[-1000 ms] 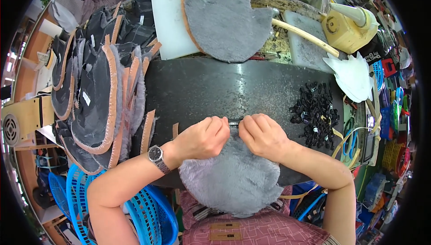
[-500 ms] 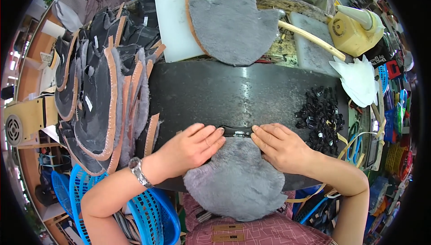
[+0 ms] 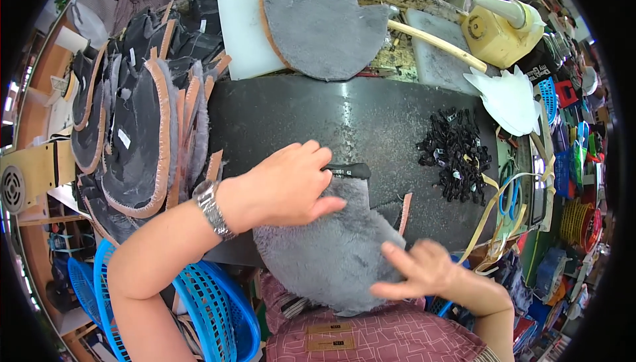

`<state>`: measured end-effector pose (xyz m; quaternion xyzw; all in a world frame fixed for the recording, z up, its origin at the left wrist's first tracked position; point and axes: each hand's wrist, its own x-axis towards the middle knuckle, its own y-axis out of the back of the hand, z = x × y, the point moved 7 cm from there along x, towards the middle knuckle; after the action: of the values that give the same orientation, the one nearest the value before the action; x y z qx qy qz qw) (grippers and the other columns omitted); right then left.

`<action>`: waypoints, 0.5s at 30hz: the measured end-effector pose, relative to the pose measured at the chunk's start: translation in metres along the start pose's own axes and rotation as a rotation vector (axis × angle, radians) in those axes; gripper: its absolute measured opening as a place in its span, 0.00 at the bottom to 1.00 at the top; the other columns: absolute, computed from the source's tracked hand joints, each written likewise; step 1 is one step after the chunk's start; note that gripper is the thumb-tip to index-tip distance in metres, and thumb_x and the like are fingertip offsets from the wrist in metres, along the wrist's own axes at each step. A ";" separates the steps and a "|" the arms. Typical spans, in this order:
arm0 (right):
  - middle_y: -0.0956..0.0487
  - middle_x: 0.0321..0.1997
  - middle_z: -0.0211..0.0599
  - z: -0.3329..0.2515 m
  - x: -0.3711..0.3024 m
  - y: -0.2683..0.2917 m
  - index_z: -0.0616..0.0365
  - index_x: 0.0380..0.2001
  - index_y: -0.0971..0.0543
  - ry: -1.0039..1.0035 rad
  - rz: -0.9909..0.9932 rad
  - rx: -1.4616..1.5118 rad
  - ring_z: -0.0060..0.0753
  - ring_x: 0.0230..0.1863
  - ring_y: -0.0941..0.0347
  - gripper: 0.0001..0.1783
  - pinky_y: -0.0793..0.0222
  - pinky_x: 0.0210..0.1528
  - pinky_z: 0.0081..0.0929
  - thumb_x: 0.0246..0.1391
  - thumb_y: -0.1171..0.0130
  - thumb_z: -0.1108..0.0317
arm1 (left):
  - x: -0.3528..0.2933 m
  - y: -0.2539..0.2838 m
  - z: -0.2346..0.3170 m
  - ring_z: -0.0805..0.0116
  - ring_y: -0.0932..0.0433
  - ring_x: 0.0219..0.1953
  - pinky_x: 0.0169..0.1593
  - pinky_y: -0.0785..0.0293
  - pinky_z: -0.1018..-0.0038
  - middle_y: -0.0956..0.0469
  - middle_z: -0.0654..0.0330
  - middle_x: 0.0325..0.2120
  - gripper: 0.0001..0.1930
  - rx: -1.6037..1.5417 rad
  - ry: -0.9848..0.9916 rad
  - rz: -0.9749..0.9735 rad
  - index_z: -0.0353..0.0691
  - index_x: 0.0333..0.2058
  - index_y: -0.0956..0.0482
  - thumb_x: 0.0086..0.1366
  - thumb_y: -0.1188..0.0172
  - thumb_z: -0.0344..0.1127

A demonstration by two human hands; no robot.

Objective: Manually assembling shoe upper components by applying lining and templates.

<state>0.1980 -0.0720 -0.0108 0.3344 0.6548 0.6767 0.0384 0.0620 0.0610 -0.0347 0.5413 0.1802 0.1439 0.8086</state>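
A grey plush lining piece point(image 3: 324, 259) lies fur side up across the near edge of the table and toward my lap. Along its top edge sits a small black strip point(image 3: 351, 171) with white marking. My left hand point(image 3: 281, 186), a metal watch on its wrist, is over the piece's upper left, beside the strip. Its thumb stands apart from the fingers, and the left end of the strip is hidden behind them. Over the piece's lower right, my right hand point(image 3: 424, 269) is slightly blurred, thumb and fingers spread. A tan-edged flap point(image 3: 405, 213) shows beyond it.
Black small strips point(image 3: 457, 156) are heaped on the right of the dark tabletop point(image 3: 285, 113). Stacked plush-lined pieces point(image 3: 142, 140) fill the left. Another grey piece point(image 3: 324, 30), a wooden-handled hammer point(image 3: 440, 45) and a yellow container point(image 3: 497, 34) lie behind. Blue baskets point(image 3: 205, 309) stand lower left.
Both hands have left the ends of the black strip. My right hand has moved down toward me; my left has shifted up and turned. The piece's right side now shows a tan-edged flap.
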 end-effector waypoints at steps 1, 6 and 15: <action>0.30 0.54 0.43 -0.015 0.002 0.000 0.26 0.51 0.29 -0.015 -0.059 -0.009 0.16 0.17 0.44 0.32 0.47 0.16 0.09 0.37 0.45 0.67 | 0.008 -0.002 0.002 0.59 0.30 0.37 0.42 0.31 0.68 0.30 0.54 0.31 0.19 -0.010 -0.011 -0.003 0.32 0.36 0.25 0.53 0.39 0.44; 0.36 0.61 0.51 0.006 -0.014 -0.013 0.57 0.50 0.26 -0.772 -0.034 0.898 0.46 0.56 0.32 0.28 0.30 0.49 0.31 0.40 0.43 0.82 | 0.020 -0.019 0.007 0.56 0.28 0.35 0.40 0.29 0.66 0.29 0.54 0.29 0.10 -0.006 -0.030 0.049 0.33 0.32 0.26 0.55 0.43 0.35; 0.29 0.53 0.54 -0.031 -0.013 -0.004 0.52 0.44 0.22 -0.424 -0.078 -0.049 0.16 0.13 0.41 0.27 0.41 0.14 0.15 0.31 0.44 0.74 | 0.022 -0.011 -0.004 0.56 0.28 0.36 0.40 0.29 0.63 0.30 0.55 0.29 0.09 -0.043 -0.091 0.159 0.37 0.31 0.29 0.52 0.40 0.31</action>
<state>0.1911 -0.1047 -0.0173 0.4426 0.6280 0.6048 0.2096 0.0800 0.0701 -0.0495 0.5425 0.0969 0.1868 0.8133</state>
